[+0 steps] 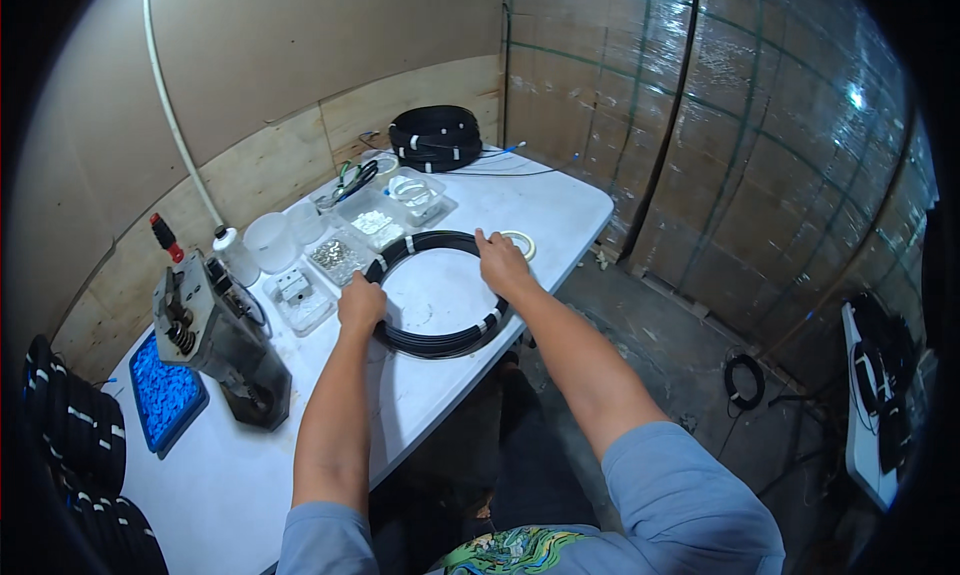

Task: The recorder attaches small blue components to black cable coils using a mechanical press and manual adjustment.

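A ring-shaped coil of black cable [430, 344], bound with white tape bands, lies on the white table [420, 400] in front of me. At its left side my left hand [361, 302] is closed around the coil. Across from it, my right hand [501, 264] grips the upper right part, fingers curled over the ring. A pale roll of tape [531, 245] lies just beyond my right hand. Close to my left hand stands a clear tray of small shiny metal parts [338, 260].
A bench press [225, 340] with a red-tipped handle stands at left, beside a tray of blue pieces [165, 385]. Clear bins [375, 225] and a stack of black coils [435, 138] sit farther back. More coils [80, 425] are at far left. Wrapped cartons [600, 115] rise at right.
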Tool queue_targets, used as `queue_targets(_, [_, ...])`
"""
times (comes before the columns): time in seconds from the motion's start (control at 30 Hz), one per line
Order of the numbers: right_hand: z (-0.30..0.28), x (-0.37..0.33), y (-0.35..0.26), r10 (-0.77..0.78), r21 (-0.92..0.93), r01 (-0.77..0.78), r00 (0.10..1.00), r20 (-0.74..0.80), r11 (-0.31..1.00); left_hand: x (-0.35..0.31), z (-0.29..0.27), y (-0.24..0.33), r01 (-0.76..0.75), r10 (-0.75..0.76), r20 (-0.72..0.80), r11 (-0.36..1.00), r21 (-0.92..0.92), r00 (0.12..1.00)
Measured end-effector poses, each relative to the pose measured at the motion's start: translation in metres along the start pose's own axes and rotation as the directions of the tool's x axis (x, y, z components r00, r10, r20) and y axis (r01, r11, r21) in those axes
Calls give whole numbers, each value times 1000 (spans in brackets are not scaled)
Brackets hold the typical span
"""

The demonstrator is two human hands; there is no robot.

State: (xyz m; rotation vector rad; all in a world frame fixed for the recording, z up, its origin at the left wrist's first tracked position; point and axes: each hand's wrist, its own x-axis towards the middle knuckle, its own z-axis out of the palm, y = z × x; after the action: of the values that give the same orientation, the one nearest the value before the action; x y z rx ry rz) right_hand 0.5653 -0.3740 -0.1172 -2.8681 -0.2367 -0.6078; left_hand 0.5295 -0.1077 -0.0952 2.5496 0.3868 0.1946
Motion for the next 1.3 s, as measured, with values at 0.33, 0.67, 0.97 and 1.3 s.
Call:
queue_targets(0.33, [3, 1, 2, -24, -6, 24, 999, -22, 1000, 5, 5, -1, -54, 54, -1, 996, 65, 999])
queue_targets(0.67, [-20, 22, -18, 123, -127, -97, 968, 218, 987, 6, 2, -3, -55, 55, -5, 996, 74, 998])
queue_targets(0.97, [13, 63, -80, -3, 7, 1, 956, 295, 1000, 5, 6, -6, -3, 5, 44, 999, -32, 999])
queue_targets(1.3, [50, 54, -155, -647, 407, 547, 746, 160, 731, 38, -5, -76, -23, 70, 162, 961, -275, 984])
